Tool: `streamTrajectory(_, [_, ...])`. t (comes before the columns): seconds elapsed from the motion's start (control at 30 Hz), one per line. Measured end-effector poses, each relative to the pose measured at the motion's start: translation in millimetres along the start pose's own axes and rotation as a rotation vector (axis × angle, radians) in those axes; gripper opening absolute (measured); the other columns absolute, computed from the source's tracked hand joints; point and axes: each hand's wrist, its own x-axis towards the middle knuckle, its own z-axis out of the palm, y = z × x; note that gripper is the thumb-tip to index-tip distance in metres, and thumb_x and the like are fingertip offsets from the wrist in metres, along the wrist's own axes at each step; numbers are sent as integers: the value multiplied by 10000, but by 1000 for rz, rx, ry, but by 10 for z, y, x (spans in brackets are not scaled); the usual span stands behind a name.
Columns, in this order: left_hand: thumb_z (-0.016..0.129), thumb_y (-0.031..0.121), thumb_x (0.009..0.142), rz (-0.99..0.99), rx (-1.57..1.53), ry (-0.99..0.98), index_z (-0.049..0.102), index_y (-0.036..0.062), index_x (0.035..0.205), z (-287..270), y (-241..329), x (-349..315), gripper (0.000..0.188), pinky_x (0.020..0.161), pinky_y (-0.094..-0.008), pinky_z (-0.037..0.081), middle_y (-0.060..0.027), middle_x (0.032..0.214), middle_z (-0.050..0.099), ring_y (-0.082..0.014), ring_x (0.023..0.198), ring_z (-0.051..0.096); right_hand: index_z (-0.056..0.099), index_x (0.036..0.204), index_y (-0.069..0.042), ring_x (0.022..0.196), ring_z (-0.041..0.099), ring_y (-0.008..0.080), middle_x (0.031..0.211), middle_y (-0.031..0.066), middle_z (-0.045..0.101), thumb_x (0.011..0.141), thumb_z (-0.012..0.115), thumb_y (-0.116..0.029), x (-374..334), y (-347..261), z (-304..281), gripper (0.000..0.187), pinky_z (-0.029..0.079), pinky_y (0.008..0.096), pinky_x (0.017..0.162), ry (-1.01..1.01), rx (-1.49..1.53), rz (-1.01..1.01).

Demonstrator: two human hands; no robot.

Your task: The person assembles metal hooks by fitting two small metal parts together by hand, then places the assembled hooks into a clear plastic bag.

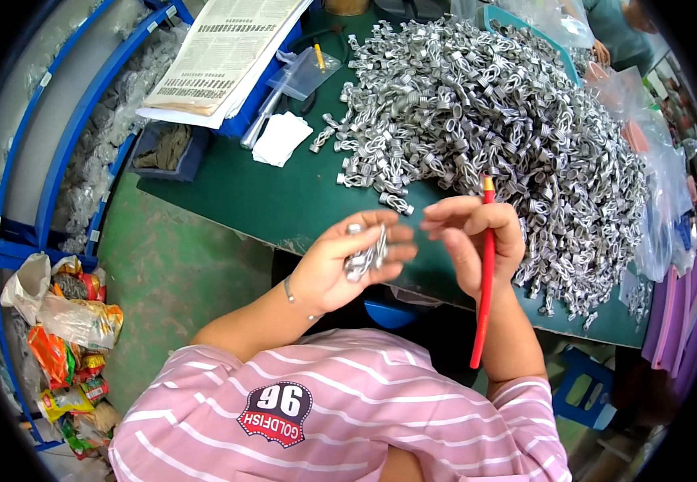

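My left hand point(331, 267), palm turned up, holds a small bunch of silver metal fittings with twisted loops point(366, 255); its fingers are slightly blurred. To its right, my right hand point(493, 241) has a slim red stick with a yellowish tip point(486, 301) tucked between its fingers. The thumb and forefinger of that hand are apart and face the left hand's fingertips across a small gap. Just beyond both hands, a large heap of the same silver fittings point(477, 104) covers much of the green table point(284, 193).
Newspapers point(232, 52) lie on a blue bin at the back left, near white paper pieces point(282, 139) and a yellow pencil point(319, 56). A blue rack point(63, 145) stands left. A blue stool point(585, 390) sits at lower right. Another person's sleeve point(617, 32) shows at far right.
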Motion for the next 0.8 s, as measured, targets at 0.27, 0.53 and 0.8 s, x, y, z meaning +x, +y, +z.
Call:
streamTrajectory(0.27, [554,139,852,-621,338,-96,545,60,1008,-716,-708,86,175,534,-246,472,-71,858,593,-132,726,577,485,801,-33,675,549,307,698,117,536,688,620,30,-63,136,102,187,465,361,598,-198,-651,113])
streamTrajectory(0.53, [594,164,831,-294,-33,-5,557,72,1030,-1320,-1486,918,223,700,-280,478,-44,972,589,-147,848,571,439,779,-27,688,580,233,753,98,570,679,655,52,-88,260,150,251,456,322,577,-230,-806,204])
streamTrajectory(0.8, [613,169,815,-341,1095,-347,576,-9,1038,-912,-754,137,288,644,-256,480,-60,878,619,-141,757,590,382,774,-55,689,623,187,854,128,570,795,564,76,-220,18,110,225,527,256,565,79,258,645])
